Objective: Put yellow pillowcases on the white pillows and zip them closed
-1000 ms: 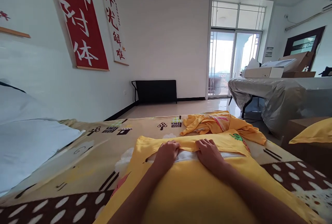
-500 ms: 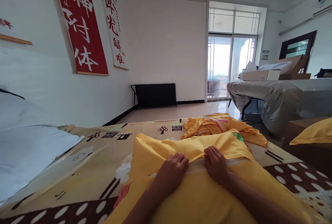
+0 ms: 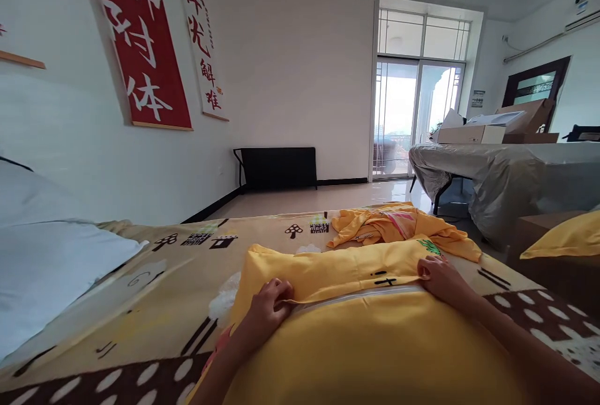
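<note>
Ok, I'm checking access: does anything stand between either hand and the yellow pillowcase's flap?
Nothing visible does: the left hand and right hand each grip the flap of the yellow pillowcase directly. The crumpled yellow cloth lies beyond, away from both hands.

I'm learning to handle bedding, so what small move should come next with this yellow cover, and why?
Perhaps draw the flap of the yellow cover towards the body: the left hand and right hand pinch its edge, while a white strip shows along the opening.
</note>
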Available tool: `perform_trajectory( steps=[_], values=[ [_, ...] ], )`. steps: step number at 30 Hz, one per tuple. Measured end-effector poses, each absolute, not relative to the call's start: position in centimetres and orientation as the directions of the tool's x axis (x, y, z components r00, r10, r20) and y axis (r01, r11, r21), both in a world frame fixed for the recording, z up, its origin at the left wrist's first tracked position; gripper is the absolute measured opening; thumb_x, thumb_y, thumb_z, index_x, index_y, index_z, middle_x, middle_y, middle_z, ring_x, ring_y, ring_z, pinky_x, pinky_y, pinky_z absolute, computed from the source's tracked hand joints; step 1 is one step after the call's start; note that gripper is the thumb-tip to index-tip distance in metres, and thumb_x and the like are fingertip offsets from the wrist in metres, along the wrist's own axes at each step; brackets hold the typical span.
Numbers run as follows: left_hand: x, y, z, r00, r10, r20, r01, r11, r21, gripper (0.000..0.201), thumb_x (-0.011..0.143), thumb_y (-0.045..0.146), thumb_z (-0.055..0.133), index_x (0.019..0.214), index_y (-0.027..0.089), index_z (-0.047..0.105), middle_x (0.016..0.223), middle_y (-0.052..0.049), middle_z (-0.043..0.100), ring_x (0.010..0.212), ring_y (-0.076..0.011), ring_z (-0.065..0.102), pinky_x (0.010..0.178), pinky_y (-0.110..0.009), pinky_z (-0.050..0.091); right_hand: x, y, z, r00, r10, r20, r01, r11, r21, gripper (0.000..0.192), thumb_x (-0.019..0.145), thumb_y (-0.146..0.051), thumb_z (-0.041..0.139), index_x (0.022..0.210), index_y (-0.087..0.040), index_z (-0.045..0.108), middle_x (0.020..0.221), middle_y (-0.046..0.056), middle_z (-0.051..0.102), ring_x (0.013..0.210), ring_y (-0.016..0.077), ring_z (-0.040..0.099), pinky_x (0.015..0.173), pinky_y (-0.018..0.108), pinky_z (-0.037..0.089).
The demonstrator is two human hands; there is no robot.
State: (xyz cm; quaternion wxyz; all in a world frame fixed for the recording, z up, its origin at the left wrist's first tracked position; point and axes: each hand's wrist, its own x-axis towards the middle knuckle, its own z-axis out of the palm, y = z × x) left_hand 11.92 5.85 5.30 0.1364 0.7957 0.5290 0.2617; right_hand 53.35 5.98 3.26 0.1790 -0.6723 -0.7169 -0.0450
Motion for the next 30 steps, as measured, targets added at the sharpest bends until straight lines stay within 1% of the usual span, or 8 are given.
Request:
perform_trajectory(
  steps=[2, 6, 10, 15, 19, 23, 26, 30],
  values=[
    [11.6, 6.2, 5.1, 0.284, 0.925, 0.252, 0.773, -0.376, 0.511, 0.004, 0.070, 0.021, 0.042, 0.068, 0.021, 0.046, 0.079, -0.003, 0.054, 0.080, -0.0205, 0.052, 0.075, -0.033, 0.040, 55.7, 6.3, 2.6, 0.013, 0.970, 0.243, 0.981, 0.035, -0.190, 0.012, 0.069, -0.010, 0.049, 0.072, -0.018, 0.057, 0.082, 0.005, 0.062, 0.081, 0.0182, 0.055, 0.068, 0.027, 0.033],
    [11.3, 6.8, 4.5, 0.205, 0.929, 0.308, 0.759, -0.350, 0.549, 0.006, 0.066, 0.020, 0.043, 0.067, 0.021, 0.049, 0.079, -0.004, 0.057, 0.080, -0.0214, 0.054, 0.076, -0.034, 0.041, 58.3, 6.4, 1.6, 0.075, 0.984, 0.163, 0.977, -0.040, -0.209, 0.005, 0.073, -0.014, 0.050, 0.072, -0.018, 0.053, 0.079, 0.005, 0.062, 0.071, 0.0162, 0.054, 0.061, 0.025, 0.030],
    [10.0, 7.5, 3.4, 0.108, 0.944, 0.311, 0.706, -0.293, 0.645, 0.014, 0.066, 0.029, 0.050, 0.076, 0.020, 0.055, 0.086, -0.006, 0.062, 0.086, -0.0231, 0.057, 0.079, -0.034, 0.045, 58.3, 5.9, 1.3, 0.170, 0.956, 0.237, 0.972, -0.123, -0.198, 0.007, 0.073, -0.016, 0.051, 0.080, -0.018, 0.052, 0.084, 0.006, 0.063, 0.075, 0.0177, 0.056, 0.058, 0.025, 0.028],
    [8.2, 7.8, 3.4, 0.160, 0.958, 0.238, 0.636, -0.285, 0.717, 0.024, 0.068, 0.041, 0.051, 0.076, 0.019, 0.056, 0.078, -0.003, 0.063, 0.077, -0.0208, 0.059, 0.070, -0.029, 0.046, 57.5, 5.0, 1.1, 0.243, 0.923, 0.298, 0.959, -0.182, -0.216, 0.016, 0.073, -0.015, 0.047, 0.088, -0.019, 0.052, 0.086, 0.004, 0.064, 0.076, 0.0174, 0.058, 0.059, 0.025, 0.028],
    [8.0, 7.5, 6.5, 0.177, 0.950, 0.256, 0.731, -0.301, 0.613, 0.015, 0.063, 0.033, 0.050, 0.067, 0.019, 0.053, 0.068, 0.000, 0.058, 0.065, -0.0172, 0.052, 0.062, -0.027, 0.040, 57.8, 4.9, 1.7, 0.216, 0.936, 0.279, 0.966, -0.164, -0.201, 0.014, 0.077, -0.020, 0.047, 0.088, -0.019, 0.055, 0.089, 0.004, 0.065, 0.077, 0.0178, 0.059, 0.061, 0.025, 0.030],
    [8.1, 7.2, 10.0, 0.286, 0.932, 0.223, 0.803, -0.360, 0.475, 0.012, 0.064, 0.027, 0.047, 0.068, 0.019, 0.056, 0.072, 0.000, 0.059, 0.066, -0.0161, 0.051, 0.062, -0.026, 0.037, 56.8, 4.9, 3.8, 0.183, 0.919, 0.350, 0.981, -0.192, -0.010, 0.023, 0.075, -0.012, 0.047, 0.096, -0.016, 0.059, 0.101, 0.011, 0.065, 0.093, 0.0225, 0.058, 0.074, 0.030, 0.033],
    [8.0, 7.1, 10.5, 0.334, 0.931, 0.144, 0.811, -0.362, 0.460, 0.015, 0.069, 0.030, 0.048, 0.067, 0.019, 0.057, 0.069, 0.000, 0.059, 0.067, -0.0162, 0.051, 0.060, -0.024, 0.036, 52.9, 4.6, 5.6, 0.074, 0.918, 0.390, 0.994, -0.098, 0.041, 0.025, 0.076, -0.010, 0.048, 0.097, -0.015, 0.061, 0.105, 0.013, 0.063, 0.102, 0.0243, 0.055, 0.082, 0.034, 0.033],
    [7.6, 6.9, 8.9, 0.372, 0.927, 0.052, 0.754, -0.335, 0.565, 0.023, 0.074, 0.038, 0.052, 0.072, 0.018, 0.061, 0.069, 0.000, 0.057, 0.065, -0.0148, 0.049, 0.058, -0.023, 0.035, 44.3, 4.4, 7.3, -0.172, 0.893, 0.416, 0.963, 0.241, -0.119, 0.017, 0.080, -0.016, 0.049, 0.090, -0.018, 0.062, 0.098, 0.006, 0.064, 0.098, 0.0198, 0.055, 0.084, 0.031, 0.034]
  ],
)
